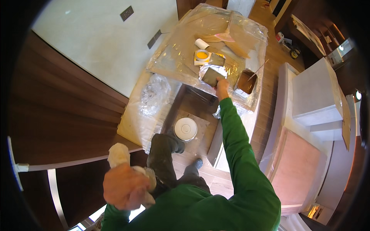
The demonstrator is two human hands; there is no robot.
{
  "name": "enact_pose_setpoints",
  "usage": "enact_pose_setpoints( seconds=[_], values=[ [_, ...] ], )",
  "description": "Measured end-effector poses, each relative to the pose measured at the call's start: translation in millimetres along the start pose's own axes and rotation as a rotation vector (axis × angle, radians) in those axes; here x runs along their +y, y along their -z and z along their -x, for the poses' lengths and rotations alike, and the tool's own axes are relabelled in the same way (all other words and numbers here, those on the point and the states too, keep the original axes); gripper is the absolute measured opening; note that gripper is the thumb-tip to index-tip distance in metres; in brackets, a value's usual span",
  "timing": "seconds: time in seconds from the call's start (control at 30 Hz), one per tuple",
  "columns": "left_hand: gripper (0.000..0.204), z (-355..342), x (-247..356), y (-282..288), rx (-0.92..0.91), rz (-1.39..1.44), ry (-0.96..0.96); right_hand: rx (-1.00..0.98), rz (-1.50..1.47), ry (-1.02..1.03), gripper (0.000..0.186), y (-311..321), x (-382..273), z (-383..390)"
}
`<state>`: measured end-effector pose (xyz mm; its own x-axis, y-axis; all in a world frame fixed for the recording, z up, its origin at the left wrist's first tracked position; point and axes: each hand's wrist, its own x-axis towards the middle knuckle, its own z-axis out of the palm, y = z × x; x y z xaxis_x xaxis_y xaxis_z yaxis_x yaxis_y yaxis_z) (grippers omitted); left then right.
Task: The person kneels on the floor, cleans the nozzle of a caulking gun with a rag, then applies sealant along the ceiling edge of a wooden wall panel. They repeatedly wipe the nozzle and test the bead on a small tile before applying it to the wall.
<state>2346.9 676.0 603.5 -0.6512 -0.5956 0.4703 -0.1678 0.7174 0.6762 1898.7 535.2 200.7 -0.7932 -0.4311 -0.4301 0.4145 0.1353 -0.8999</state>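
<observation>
dark square: a flat, dark grey-brown square piece [211, 77] is at the front of the plastic-covered table [171, 54], over crumpled silvery sheeting [222, 69]; whether the two touch, i cannot tell.
square's handling: probably light, thin and fairly stiff, perhaps rough-faced; the near right edge seems the sensible place to take hold.
right grip: the bare right hand [222, 88] is nearly closed, pinching that edge; the fingers underneath are hidden.
left grip: the bare left hand [125, 188], blurred, is curled round a white, soft-looking bundle [118, 154], maybe cloth; it should be light and squash easily, best held round its middle.
containers: a round tub of yellow material [202, 55] stands beyond the square, an open container of brown material [246, 81] to its right.
</observation>
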Motion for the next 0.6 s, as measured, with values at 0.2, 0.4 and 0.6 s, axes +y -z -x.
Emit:
enact_pose_setpoints(
  seconds=[0.2, 0.4, 0.6],
  values=[
    [0.049, 0, -12, 5, 0.141, -0.031, 0.057, 0.328, 0.064, 0.055, 0.030, -36, -28, -110],
    [0.050, -7, -23, 7, 0.157, 0.033, 0.024, 0.324, 0.544, 0.329, 0.046, -40, -65, -140],
    [0.043, -30, -38, 0, 0.143, 0.197, -0.205, 0.181, 0.860, 0.463, 0.050, -32, -90, -144]
  ],
)
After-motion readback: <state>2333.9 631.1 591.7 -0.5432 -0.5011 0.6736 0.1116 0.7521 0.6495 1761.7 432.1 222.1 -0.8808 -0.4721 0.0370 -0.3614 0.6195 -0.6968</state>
